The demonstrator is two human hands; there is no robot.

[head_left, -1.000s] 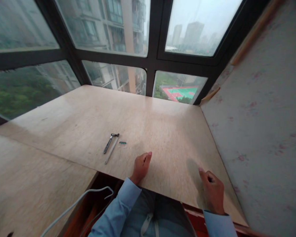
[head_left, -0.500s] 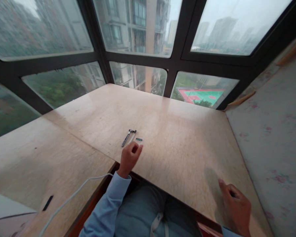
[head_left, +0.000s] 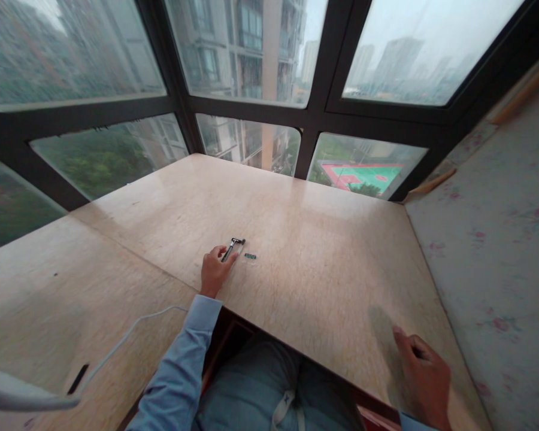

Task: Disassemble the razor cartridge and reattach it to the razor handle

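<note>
A razor (head_left: 234,242) with a dark, silvery handle lies on the tabletop at the middle of the view. My left hand (head_left: 214,269) is at the lower end of its handle, thumb on one side and fingers on the other, with a gap between them. Close along the razor's right side is a thin pale stick with a dark tip (head_left: 243,242), its lower part partly hidden by my thumb. A small green and dark razor cartridge (head_left: 250,256) lies just right of these. Far to the right, my right hand (head_left: 424,374) is curled closed above the table, with nothing visible in it.
The pale tabletop (head_left: 296,257) runs back to dark-framed windows (head_left: 247,108). A flowered wall (head_left: 498,269) bounds the right side. At lower left are a white cable (head_left: 130,332), a black strip (head_left: 78,379) and a white object (head_left: 22,392).
My left hand has moved left from below the razor and stick to the razor's handle, and its fingers have opened around it. My right hand stays curled in much the same place.
</note>
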